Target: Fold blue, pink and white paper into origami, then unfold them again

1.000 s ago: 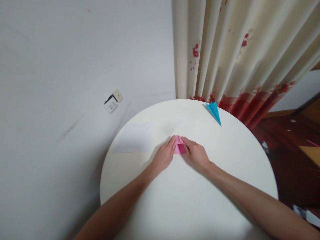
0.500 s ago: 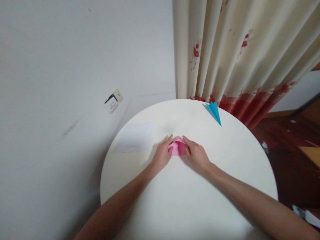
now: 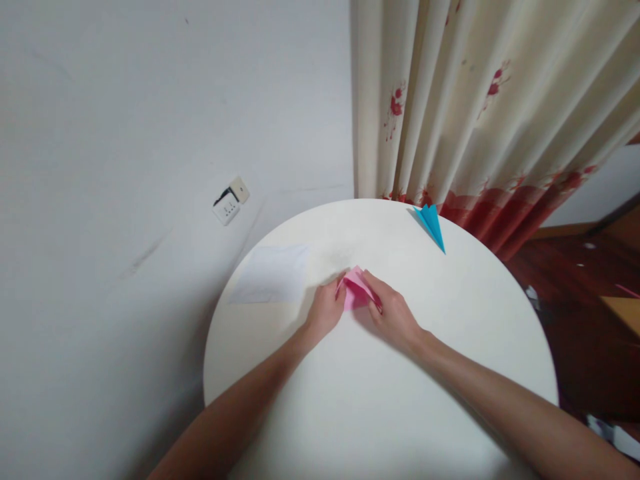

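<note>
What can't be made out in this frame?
Head view only:
- Pink paper: its lower edges and fold shape are covered by the left hand and right hand.
- White sheet: any faint marks are too small to read.
- Blue paper plane: its folds are too small to make out.
- Both elbows: cut off by the bottom edge.
- Table: its base is hidden by its top.

A room in a home: a round white table (image 3: 380, 400) stands against a plain wall with a socket (image 3: 230, 202), beside a flowered curtain (image 3: 475, 107) over dark wooden flooring (image 3: 575, 280).
</note>
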A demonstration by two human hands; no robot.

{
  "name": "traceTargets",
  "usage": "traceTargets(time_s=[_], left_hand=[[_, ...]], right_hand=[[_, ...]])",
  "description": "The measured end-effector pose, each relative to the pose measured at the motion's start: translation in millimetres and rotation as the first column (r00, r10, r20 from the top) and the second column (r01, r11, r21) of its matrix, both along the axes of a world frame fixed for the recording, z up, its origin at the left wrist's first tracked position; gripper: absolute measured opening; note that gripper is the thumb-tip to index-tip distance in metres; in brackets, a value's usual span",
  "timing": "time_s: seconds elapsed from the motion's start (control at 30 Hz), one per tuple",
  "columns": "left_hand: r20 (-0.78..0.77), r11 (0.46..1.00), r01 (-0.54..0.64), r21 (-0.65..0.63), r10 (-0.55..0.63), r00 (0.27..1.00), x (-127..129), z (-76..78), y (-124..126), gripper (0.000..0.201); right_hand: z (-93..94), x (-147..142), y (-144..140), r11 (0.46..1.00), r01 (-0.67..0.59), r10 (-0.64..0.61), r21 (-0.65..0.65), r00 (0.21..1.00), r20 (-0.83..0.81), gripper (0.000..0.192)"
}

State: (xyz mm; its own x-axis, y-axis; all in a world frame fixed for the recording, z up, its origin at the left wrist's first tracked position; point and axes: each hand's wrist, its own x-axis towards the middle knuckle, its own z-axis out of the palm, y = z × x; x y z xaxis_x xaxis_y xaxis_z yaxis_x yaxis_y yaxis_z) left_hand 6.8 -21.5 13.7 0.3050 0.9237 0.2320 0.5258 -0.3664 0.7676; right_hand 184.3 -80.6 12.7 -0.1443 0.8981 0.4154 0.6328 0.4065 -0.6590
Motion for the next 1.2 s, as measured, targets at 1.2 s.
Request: traceTargets(time_s=[1.2], left_hand=[[-0.307, 0.905, 0.381, 0.191, -0.313, 0.899, -2, -7.5, 0, 0.045]], right_hand=[[-16.0, 26, 31, 0.971, 0.168, -0.151, -0.171, 0.983, 0.109, 0.022]])
